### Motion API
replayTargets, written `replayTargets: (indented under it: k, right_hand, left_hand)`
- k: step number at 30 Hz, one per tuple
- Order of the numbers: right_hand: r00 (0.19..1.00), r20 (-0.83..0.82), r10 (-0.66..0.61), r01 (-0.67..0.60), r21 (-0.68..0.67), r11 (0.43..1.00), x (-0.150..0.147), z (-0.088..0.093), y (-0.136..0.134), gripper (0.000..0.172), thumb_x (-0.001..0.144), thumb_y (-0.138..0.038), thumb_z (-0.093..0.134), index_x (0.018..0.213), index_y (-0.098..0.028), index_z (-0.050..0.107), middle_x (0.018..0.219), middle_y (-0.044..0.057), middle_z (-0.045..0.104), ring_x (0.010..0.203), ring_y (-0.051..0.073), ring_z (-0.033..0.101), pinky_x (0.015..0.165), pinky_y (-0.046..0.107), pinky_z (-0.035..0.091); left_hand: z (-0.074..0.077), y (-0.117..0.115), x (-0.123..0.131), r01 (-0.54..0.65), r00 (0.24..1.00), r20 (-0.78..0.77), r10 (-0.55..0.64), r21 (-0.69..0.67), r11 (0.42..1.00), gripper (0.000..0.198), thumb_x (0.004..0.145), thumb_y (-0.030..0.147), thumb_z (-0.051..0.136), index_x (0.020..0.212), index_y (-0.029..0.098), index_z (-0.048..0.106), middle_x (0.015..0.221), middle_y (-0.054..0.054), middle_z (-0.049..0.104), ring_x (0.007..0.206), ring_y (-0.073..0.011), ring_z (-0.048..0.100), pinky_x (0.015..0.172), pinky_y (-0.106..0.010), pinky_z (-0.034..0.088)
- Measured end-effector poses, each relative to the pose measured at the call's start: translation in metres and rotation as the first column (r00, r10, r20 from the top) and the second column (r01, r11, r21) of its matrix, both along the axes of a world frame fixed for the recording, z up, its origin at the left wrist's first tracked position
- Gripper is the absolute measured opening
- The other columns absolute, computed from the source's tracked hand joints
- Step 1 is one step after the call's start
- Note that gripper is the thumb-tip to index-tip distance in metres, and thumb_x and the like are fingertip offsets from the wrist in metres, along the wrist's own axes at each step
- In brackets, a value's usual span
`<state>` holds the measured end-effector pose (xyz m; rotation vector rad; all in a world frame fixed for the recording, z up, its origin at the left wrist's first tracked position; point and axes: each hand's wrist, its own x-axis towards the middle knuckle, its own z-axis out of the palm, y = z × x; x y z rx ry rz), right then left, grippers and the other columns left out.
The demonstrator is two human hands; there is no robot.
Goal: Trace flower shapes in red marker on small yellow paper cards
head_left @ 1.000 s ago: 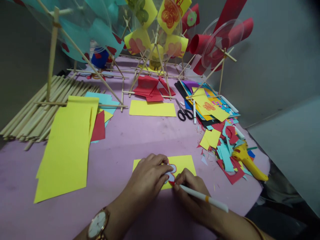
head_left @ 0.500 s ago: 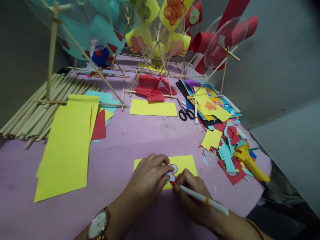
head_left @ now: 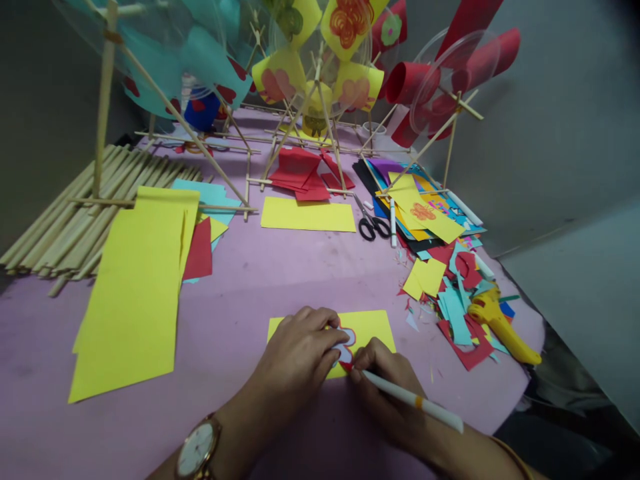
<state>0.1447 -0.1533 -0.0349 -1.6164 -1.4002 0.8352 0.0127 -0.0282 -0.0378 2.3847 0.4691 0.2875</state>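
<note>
A: What lies around the small yellow sheet point(head_left: 373, 325)?

B: Right of it, a heap of paper scraps point(head_left: 453, 303) with a yellow cutter point(head_left: 503, 325) on its far side. Beyond the sheet, scissors point(head_left: 373, 225) and another yellow strip point(head_left: 307, 215); left of it, a long yellow paper point(head_left: 133, 293) and a bundle of wooden sticks point(head_left: 75, 217). Paper windmills point(head_left: 320, 73) on stick frames stand behind all that.

A: Room to move?

B: The pink table point(head_left: 260, 280) is bare between the sheet and the strip. The table edge runs close past the cutter on the right.

A: And the hands?

B: The left hand point(head_left: 300, 357) presses flat on the sheet, fingers spread over a white flower template point(head_left: 345, 343), gripping nothing. The right hand point(head_left: 387, 387) has its fingers closed round a white pen point(head_left: 415, 400), red tip at the template's edge.

A: Anything hidden?

B: The left hand covers most of the template and the sheet's middle.
</note>
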Motion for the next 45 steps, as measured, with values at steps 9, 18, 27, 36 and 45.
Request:
replayTargets:
  k: [9, 18, 27, 36, 45]
  right_hand:
    - [0.998, 0.05, 0.042, -0.046, 0.065, 0.997, 0.001, -0.003, 0.001, 0.015, 0.085, -0.012, 0.042, 0.078, -0.024, 0.037, 0.059, -0.008, 0.04, 0.044, 0.009, 0.036, 0.045, 0.02, 0.027]
    - [0.995, 0.086, 0.055, -0.061, 0.066, 0.996, 0.0, -0.004, 0.0, 0.016, 0.083, -0.011, 0.042, 0.078, -0.025, 0.036, 0.058, -0.008, 0.04, 0.043, 0.009, 0.036, 0.044, 0.02, 0.027]
    - [0.986, 0.158, 0.057, -0.071, 0.083, 0.994, -0.001, -0.002, 0.002, 0.014, 0.082, -0.011, 0.042, 0.078, -0.025, 0.037, 0.057, -0.008, 0.042, 0.042, 0.009, 0.039, 0.044, 0.019, 0.028]
    - [0.992, 0.105, 0.07, -0.079, 0.083, 0.993, 0.0, -0.006, 0.001, 0.017, 0.082, -0.01, 0.045, 0.08, -0.025, 0.039, 0.057, -0.009, 0.042, 0.042, 0.008, 0.038, 0.043, 0.018, 0.028]
    - [0.964, -0.078, -0.253, 0.265, 0.282, 0.922, 0.004, -0.009, -0.009, 0.012, 0.092, -0.016, 0.048, 0.096, -0.026, 0.051, 0.078, 0.0, 0.062, 0.063, 0.013, 0.058, 0.054, 0.022, 0.045]
  left_hand:
    - [0.0, 0.0, 0.001, -0.007, 1.0, -0.002, 0.007, -0.018, 1.0, 0.021, 0.088, 0.018, 0.054, 0.104, 0.027, 0.063, 0.107, -0.002, 0.06, 0.096, -0.0211, 0.052, 0.079, -0.036, 0.039]
    - [-0.001, -0.001, 0.0, -0.012, 1.0, -0.002, 0.012, -0.02, 1.0, 0.022, 0.088, 0.017, 0.054, 0.105, 0.027, 0.063, 0.106, -0.001, 0.06, 0.096, -0.0212, 0.051, 0.08, -0.036, 0.038]
    - [0.002, 0.0, 0.0, -0.015, 1.0, -0.018, 0.015, -0.021, 1.0, 0.022, 0.087, 0.018, 0.055, 0.105, 0.027, 0.064, 0.107, -0.001, 0.06, 0.097, -0.0214, 0.052, 0.079, -0.036, 0.038]
    - [-0.001, 0.0, 0.0, -0.01, 1.0, 0.0, 0.01, -0.017, 1.0, 0.022, 0.088, 0.017, 0.055, 0.106, 0.027, 0.063, 0.107, -0.001, 0.06, 0.096, -0.0211, 0.052, 0.079, -0.036, 0.039]
    - [0.002, -0.001, 0.0, -0.014, 1.0, -0.022, 0.013, -0.021, 1.0, 0.022, 0.086, 0.017, 0.055, 0.103, 0.027, 0.064, 0.107, -0.002, 0.06, 0.097, -0.0226, 0.052, 0.08, -0.037, 0.039]
